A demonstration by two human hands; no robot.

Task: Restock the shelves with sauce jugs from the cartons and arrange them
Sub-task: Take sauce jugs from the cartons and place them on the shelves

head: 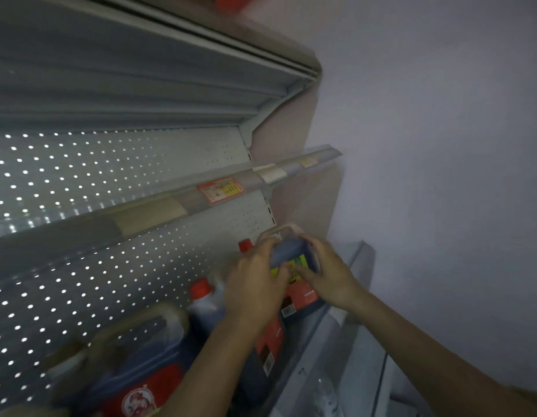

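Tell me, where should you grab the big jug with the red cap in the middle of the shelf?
Probably by its neck just under the red cap, reaching from the front and above. The jug stands upright, neighbours crowd its sides, and only its top pokes free.

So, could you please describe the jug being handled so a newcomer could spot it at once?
Follow the grey perforated shelf unit to its right end by the wall. The dark sauce jug stands last in the row, alone in having both the left hand and right hand gripping it.
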